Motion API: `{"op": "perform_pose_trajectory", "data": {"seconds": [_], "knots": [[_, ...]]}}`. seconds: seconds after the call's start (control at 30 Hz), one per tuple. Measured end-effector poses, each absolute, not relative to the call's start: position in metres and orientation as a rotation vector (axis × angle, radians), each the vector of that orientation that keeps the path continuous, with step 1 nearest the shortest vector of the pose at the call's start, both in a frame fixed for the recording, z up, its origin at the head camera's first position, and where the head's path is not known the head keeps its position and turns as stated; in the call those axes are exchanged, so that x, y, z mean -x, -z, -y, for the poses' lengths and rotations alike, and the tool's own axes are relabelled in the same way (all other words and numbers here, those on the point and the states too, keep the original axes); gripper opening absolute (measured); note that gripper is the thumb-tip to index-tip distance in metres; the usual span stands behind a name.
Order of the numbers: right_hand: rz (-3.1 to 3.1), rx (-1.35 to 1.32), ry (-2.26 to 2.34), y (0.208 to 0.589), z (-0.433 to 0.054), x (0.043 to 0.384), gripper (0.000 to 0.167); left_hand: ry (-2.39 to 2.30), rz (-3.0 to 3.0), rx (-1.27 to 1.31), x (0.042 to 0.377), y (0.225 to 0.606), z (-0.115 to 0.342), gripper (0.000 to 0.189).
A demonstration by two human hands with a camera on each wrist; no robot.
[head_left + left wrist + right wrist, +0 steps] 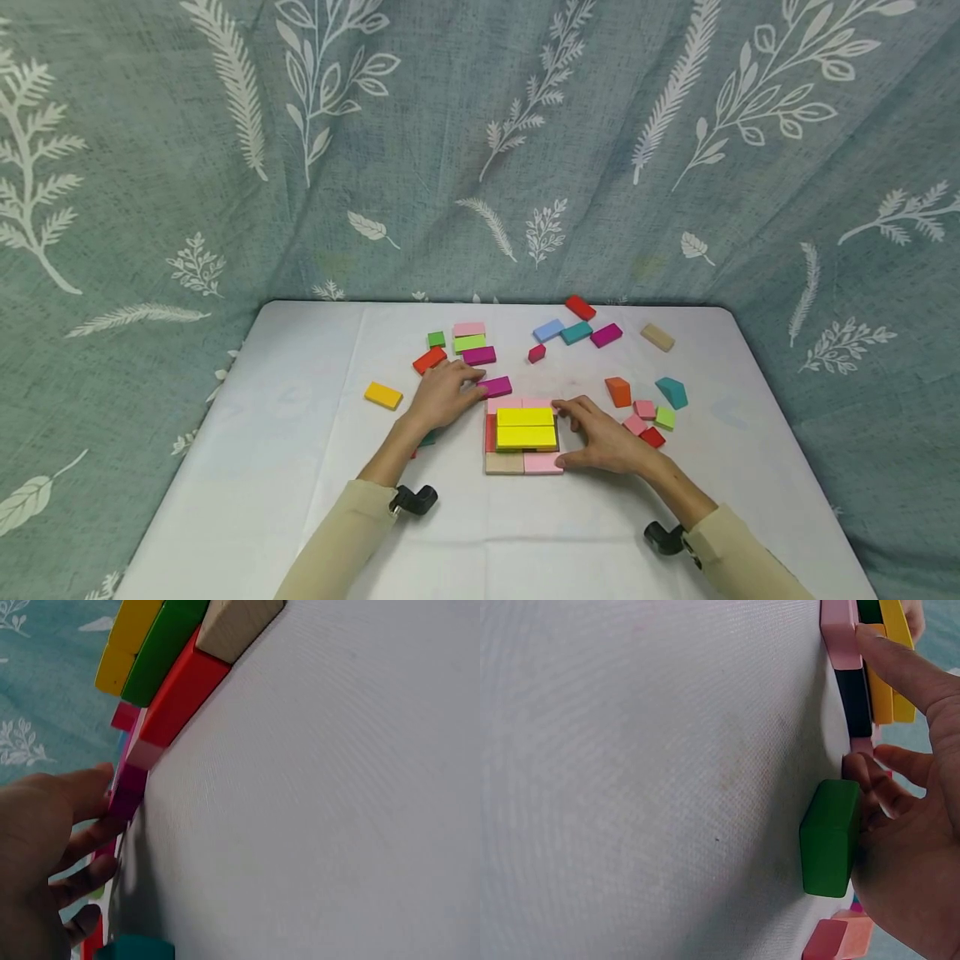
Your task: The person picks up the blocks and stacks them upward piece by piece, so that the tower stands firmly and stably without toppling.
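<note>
The left hand's (444,396) grip pinched the left end of a magenta block (497,387), its long axis nearly left-right, just beyond the stack (543,463) on the tabletop (600,533). The right hand (609,437), thumb and fingers spread, touched the stack's right side.

A grey-green cloth (435,192) hangs behind the tabletop (585,550) and down both its sides, wrinkled in places and printed with white fronds (238,87), sprigs (545,234) and single leaves (368,226). The tabletop is white, finely textured, faintly creased, its far corners rounded. The light is soft.
</note>
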State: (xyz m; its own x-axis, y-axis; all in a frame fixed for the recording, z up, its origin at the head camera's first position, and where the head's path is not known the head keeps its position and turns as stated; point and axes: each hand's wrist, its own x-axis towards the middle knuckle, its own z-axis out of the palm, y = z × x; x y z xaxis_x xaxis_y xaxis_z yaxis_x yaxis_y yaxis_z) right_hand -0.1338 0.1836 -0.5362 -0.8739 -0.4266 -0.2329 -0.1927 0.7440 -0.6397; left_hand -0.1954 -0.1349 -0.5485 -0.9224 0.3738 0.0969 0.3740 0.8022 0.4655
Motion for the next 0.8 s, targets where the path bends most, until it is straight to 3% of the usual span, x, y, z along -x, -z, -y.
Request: {"op": "perform_pose_trajectory", "data": {"seconds": [0.5, 0.8], "knots": [[-2.578, 0.463, 0.894, 0.537, -0.183, 0.135, 0.096, 0.9, 2.987, 0.534, 0.198, 0.543, 0.119, 0.023], [-2.577, 0.436, 0.871, 0.537, -0.182, 0.135, 0.097, 1.54, 2.83, 0.438, 0.192, 0.534, 0.122, 0.047]]}}
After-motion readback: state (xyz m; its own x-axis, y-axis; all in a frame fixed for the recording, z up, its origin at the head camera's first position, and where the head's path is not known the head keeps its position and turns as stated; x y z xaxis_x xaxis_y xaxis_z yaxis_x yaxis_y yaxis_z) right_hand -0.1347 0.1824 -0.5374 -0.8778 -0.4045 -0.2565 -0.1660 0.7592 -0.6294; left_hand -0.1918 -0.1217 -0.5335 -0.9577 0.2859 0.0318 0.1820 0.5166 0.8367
